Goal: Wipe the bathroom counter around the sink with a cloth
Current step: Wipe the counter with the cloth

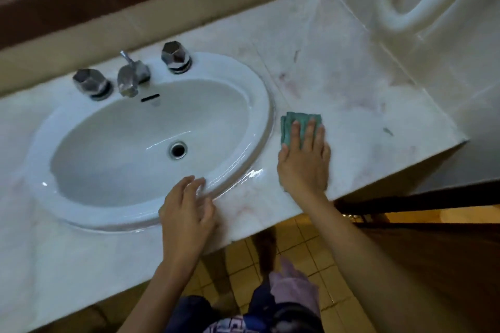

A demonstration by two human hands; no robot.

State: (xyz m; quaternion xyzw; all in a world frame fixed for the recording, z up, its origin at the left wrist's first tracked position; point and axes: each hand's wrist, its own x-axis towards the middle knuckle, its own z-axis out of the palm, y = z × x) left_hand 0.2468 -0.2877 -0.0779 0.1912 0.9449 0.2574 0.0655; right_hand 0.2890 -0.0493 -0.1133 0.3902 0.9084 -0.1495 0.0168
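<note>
Pressing down flat: right hand (304, 162) on the green cloth (293, 123), fingers straight and slightly spread, palm on top, nothing curled around it. The cloth is folded and lies on the counter (351, 94) just right of the sink (261, 105), close to its rim but not clearly touching it. Its far end sticks out past the fingertips; the rest is under the palm.

Left hand (186, 213) is at the counter's front edge, fingertips on or just above the sink's front rim. Motion blur there, so I can't tell if there's contact. Fingers are loosely curved and it holds nothing.

The sink is an oval white basin set into the marble counter, left of centre. Drain (177, 149) is in the bowl's middle, overflow slot (150, 98) on the back wall. Along the back rim sit two chrome tap handles (90, 82) with the spout (130, 78) between them.

The right part of the counter, between sink and side wall (433, 62), shows faint pinkish stains (290, 86) and a few dark marks near the right edge. Wet glints show on the sink rim near the front edge.

A white tube loop (400, 17) hangs on the side wall above the back right corner. Yellow floor tiles (243, 265) are visible below the front edge.
</note>
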